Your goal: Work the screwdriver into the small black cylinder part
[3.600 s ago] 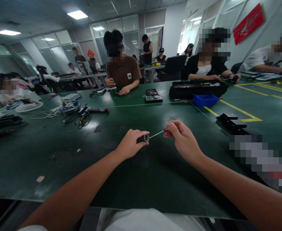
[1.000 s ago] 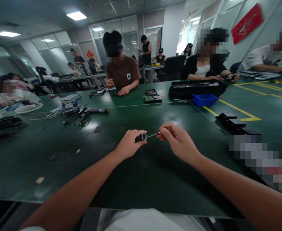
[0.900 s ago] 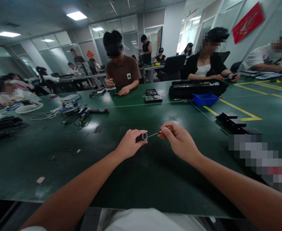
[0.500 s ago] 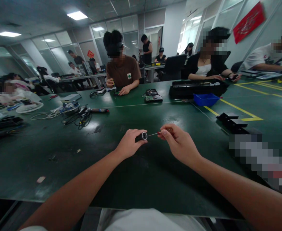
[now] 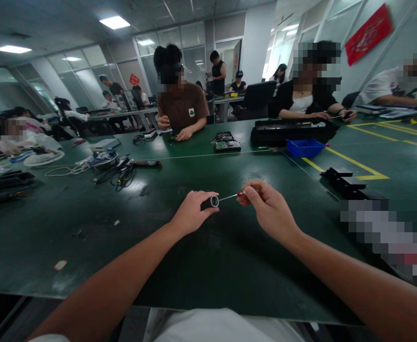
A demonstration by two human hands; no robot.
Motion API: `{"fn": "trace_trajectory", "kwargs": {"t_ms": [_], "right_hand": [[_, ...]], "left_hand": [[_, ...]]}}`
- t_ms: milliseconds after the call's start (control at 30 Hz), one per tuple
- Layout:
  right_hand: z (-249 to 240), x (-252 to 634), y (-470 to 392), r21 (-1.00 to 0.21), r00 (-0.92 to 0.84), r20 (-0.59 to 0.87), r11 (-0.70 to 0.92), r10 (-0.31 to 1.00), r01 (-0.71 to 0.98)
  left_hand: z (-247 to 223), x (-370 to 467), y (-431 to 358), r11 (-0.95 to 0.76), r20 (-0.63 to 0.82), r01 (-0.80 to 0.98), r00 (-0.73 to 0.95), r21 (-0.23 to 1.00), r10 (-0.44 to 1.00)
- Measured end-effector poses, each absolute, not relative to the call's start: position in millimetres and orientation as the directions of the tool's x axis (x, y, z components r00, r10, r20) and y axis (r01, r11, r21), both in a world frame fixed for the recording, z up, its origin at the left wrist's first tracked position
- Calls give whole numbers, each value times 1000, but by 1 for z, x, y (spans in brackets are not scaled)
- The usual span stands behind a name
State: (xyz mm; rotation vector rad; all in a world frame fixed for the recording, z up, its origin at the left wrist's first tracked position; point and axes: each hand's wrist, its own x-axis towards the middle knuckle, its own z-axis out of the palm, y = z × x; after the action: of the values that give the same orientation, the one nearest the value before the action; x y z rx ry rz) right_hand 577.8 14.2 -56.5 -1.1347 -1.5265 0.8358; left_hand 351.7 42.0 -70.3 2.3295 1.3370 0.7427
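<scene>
My left hand (image 5: 190, 212) is closed around a short black cylinder with a silvery ring at its end (image 5: 212, 202), which looks like a flashlight body. That ringed end faces right and toward me. A screwdriver (image 5: 243, 193) with an amber handle and a red collar is gripped in my right hand (image 5: 267, 204). Its thin metal shaft points left, and the tip meets the ringed end; whether it reaches inside I cannot tell. Both hands are held above the green table (image 5: 180, 266), near its front edge.
Left lie tangled cables (image 5: 119, 173) and a dark rod-shaped tool (image 5: 146, 163). Circuit boards (image 5: 227, 142) sit ahead. A blue tray (image 5: 305, 147) stands beside a long black housing (image 5: 294, 130). Another black part (image 5: 351, 183) lies right. Co-workers sit across the table.
My right hand has shifted slightly right and up with the screwdriver, so more of its shaft shows. My left hand and the black cylinder have barely moved.
</scene>
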Motion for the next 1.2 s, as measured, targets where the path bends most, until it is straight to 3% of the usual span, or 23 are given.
{"fn": "trace_trajectory", "kwargs": {"t_ms": [967, 1200], "right_hand": [[-57, 575, 17, -926, -48, 307, 310, 951, 215], [-55, 576, 10, -841, -89, 388, 392, 917, 373]], "left_hand": [[-73, 352, 42, -507, 275, 679, 428, 531, 861], [-71, 352, 42, -531, 284, 674, 450, 514, 847]]}}
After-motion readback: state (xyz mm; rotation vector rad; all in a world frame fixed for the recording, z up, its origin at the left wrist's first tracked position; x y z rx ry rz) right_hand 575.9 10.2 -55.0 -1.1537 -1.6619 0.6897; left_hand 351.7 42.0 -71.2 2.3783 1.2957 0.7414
